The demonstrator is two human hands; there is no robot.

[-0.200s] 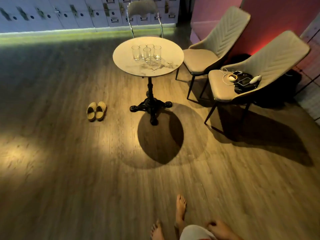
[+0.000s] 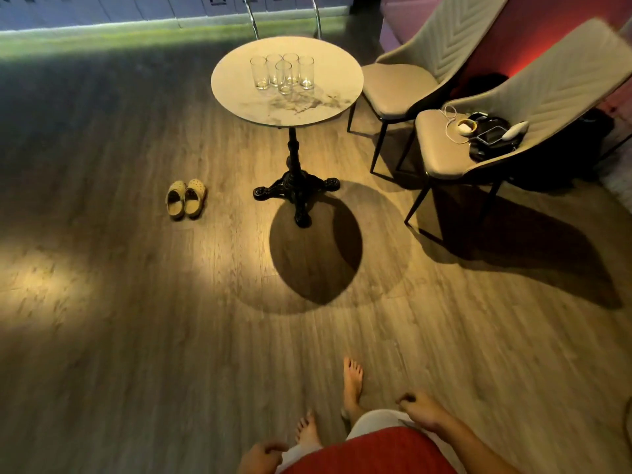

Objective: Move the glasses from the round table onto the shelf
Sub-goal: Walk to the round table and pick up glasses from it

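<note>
Since the earlier frame the person has stepped nearer, and both hands now show at the bottom edge. Left hand (image 2: 261, 456) and right hand (image 2: 422, 410) hang loosely curled and hold nothing.

Five glasses (image 2: 283, 72) stand upright, close together, on the round table (image 2: 239, 97); no shelf is visible. I think a reach for one could knock its neighbours (they nearly touch). On the wooden floor (image 2: 136, 319), slippers (image 2: 185, 199) lie left of the base; chairs (image 2: 455, 145) stand right.
</note>
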